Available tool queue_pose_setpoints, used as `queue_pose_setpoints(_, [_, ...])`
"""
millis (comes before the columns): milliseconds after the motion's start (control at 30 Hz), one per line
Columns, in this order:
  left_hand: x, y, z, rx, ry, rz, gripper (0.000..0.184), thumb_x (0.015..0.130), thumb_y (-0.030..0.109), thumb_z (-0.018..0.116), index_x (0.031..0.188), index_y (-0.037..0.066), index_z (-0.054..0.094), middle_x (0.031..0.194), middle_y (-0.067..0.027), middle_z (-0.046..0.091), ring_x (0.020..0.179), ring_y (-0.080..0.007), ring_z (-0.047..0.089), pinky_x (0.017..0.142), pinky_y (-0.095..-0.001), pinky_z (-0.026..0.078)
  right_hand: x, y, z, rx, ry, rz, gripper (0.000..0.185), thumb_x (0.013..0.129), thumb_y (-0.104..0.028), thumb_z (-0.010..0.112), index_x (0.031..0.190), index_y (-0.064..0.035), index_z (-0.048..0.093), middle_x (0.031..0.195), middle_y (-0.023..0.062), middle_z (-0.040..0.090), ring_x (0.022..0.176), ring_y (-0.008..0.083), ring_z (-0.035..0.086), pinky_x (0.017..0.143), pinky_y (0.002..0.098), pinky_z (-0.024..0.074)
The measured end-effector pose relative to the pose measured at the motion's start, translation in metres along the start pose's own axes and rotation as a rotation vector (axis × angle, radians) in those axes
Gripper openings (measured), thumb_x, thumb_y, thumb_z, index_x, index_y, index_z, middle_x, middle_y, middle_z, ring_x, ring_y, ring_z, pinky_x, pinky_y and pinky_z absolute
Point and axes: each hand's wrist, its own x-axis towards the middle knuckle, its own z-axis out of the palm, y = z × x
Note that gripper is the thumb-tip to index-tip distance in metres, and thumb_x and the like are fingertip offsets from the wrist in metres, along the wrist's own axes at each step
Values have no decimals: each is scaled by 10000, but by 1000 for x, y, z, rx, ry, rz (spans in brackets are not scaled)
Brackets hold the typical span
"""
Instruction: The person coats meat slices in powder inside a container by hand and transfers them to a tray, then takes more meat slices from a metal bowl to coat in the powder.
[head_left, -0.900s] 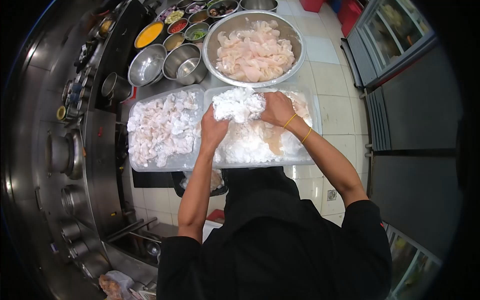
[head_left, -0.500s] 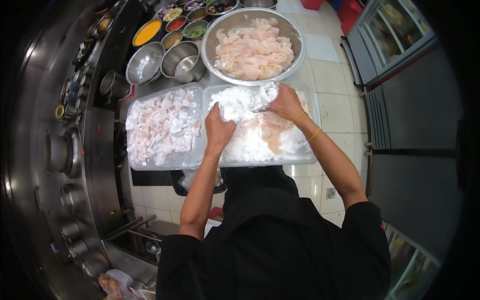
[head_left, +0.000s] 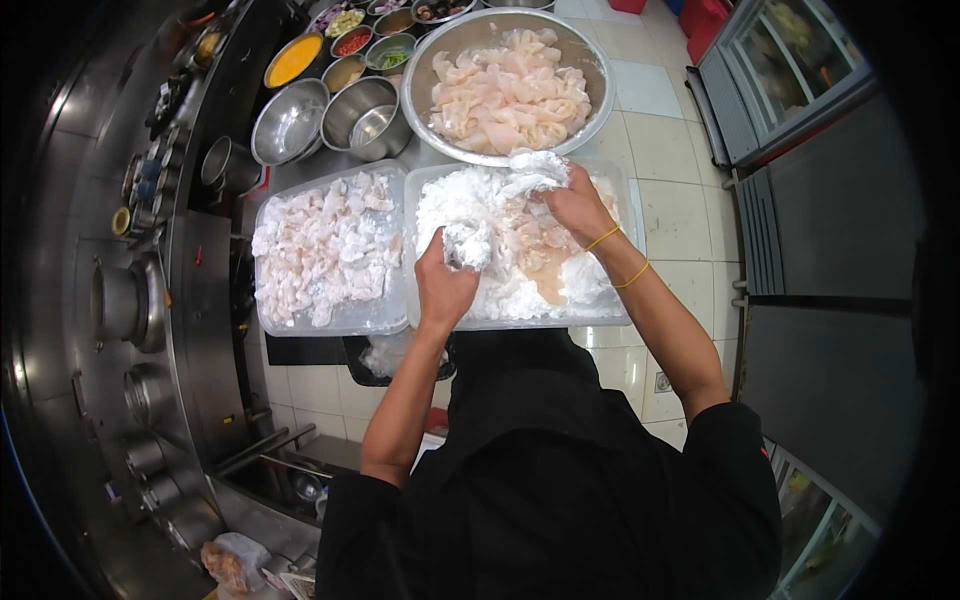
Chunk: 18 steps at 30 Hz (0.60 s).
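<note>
My left hand [head_left: 447, 282] is curled into the heap of white flour [head_left: 450, 200] on the left side of a clear plastic tray [head_left: 530, 323], closed around a clump of it. At the back of that tray, my right hand [head_left: 577, 205] has its fingers stretched out and thickly coated in flour, with the thumb apart. Thin, pale pink slices of raw meat [head_left: 540, 265] lie partly floured between and below the hands; the kind of meat is unclear. Flour hides most of the fingertips.
A second plastic tray [head_left: 385, 325] on the left holds flour-coated pieces [head_left: 325, 250]. Behind the trays stands a large metal bowl [head_left: 420, 110] of pale raw slices. Two steel bowls [head_left: 290, 125] and several small ingredient bowls are at back left. A refrigerator [head_left: 830, 210] stands right.
My right hand has opened out, its fingers lifting toward the back of the tray. My left hand has shifted slightly right and away from me. More slices show between the hands.
</note>
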Motion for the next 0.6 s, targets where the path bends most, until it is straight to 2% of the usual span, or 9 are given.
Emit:
queue_pose_setpoints(100, [-4,12,-5,119,36,7,310,778,12,630,1082,-43,603,943,-179,695,876,-289,684,770,-337,511,2,16,-1,-187,-105,-60,430,750,23,600,1180,11,587,1120,104,647,1035,193,592,910,312,460])
queue_pose_setpoints(167, [-6,3,-8,109,-3,7,411,750,28,640,1148,-51,570,994,-224,669,945,-339,657,820,-367,500,2,27,-2,-393,-193,-81,508,740,26,610,1244,-18,555,1210,134,605,1112,222,565,952,326,450])
queue_pose_setpoints(200, [-6,-3,-8,103,-23,9,462,736,36,645,1180,-55,553,1020,-247,656,979,-365,643,845,-382,495,0,26,-3,-556,-219,-173,548,721,-2,637,1261,-23,543,1236,159,584,1155,252,538,964,347,447])
queue_pose_setpoints(267, [-11,-23,-3,339,-80,54,609,692,65,665,1259,-65,485,1089,-297,603,1049,-425,582,910,-424,460,-7,22,-3,-879,-273,-362,636,682,-58,690,1294,-31,520,1287,211,542,1242,312,483,987,387,442])
queue_pose_setpoints(300, [-13,-27,-1,459,-110,72,683,670,80,674,1298,-70,450,1123,-323,576,1084,-456,552,943,-444,442,-10,18,-3,-993,-375,-306,816,611,-108,757,1367,-78,452,1368,236,453,1310,414,380,995,488,432])
queue_pose_setpoints(400, [-12,-36,16,502,-325,-60,863,610,107,694,1376,-78,341,1160,-358,512,1115,-508,484,1006,-501,376,-23,31,9,-1488,-316,-247,835,613,-113,744,1387,-175,436,1389,186,430,1257,442,403,934,573,432])
queue_pose_setpoints(433, [-11,-37,22,613,-255,54,873,604,95,699,1381,-67,338,1113,-335,539,1080,-501,505,998,-520,376,-19,41,13,-1495,-313,-214,924,595,-134,779,1424,-243,385,1452,185,342,1286,491,335,884,644,425])
queue_pose_setpoints(533, [10,-39,30,673,-256,23,886,601,95,698,1392,-55,328,1082,-328,547,1070,-498,510,1003,-539,356,-9,49,23,-1440,-221,-240,928,584,-130,796,1418,-228,401,1421,188,402,1291,455,381,908,568,460])
queue_pose_setpoints(600, [24,-35,26,526,-235,-49,795,628,114,711,1342,-50,404,1114,-301,588,1071,-455,556,979,-481,413,3,47,24,-1307,-220,-202,839,597,-168,788,1371,-202,467,1310,200,511,1200,430,486,889,512,487])
